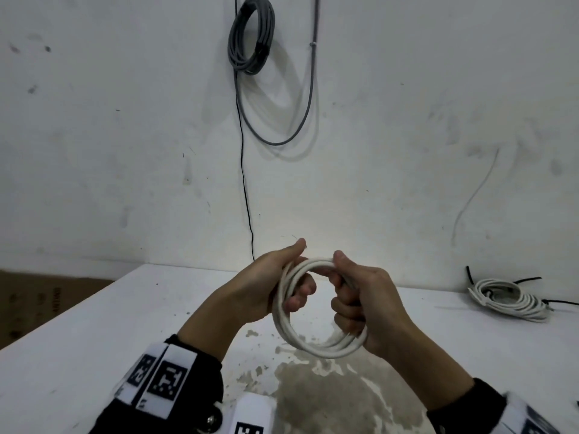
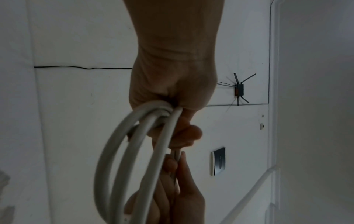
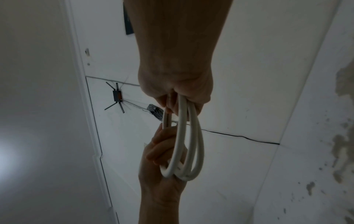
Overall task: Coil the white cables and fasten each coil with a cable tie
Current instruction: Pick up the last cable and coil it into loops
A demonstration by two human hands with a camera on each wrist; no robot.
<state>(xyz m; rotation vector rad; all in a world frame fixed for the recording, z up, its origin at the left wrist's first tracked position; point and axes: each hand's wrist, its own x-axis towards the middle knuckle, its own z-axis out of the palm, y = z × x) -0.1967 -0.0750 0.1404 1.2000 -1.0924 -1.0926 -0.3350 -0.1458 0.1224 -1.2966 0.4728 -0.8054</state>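
Observation:
A white cable coil (image 1: 316, 347) of several loops hangs in the air above the white table (image 1: 125, 324), held between both hands. My left hand (image 1: 293, 277) grips its left side, thumb on top and fingers curled through the ring. My right hand (image 1: 344, 285) grips the right side in a fist, thumb pressing the upper loops. In the left wrist view the left hand (image 2: 172, 104) clamps the coil (image 2: 118, 151), with the right hand (image 2: 182, 189) beyond it. The right wrist view shows the right hand (image 3: 180, 98), the coil (image 3: 189, 144) and the left hand (image 3: 159, 171). I see no tie on this coil.
Finished white coils (image 1: 507, 300) with black cable ties lie at the table's far right. A grey cable coil (image 1: 250, 36) hangs on the wall ahead. A cardboard box (image 1: 37, 302) stands left of the table. A worn patch (image 1: 329, 399) marks the near tabletop.

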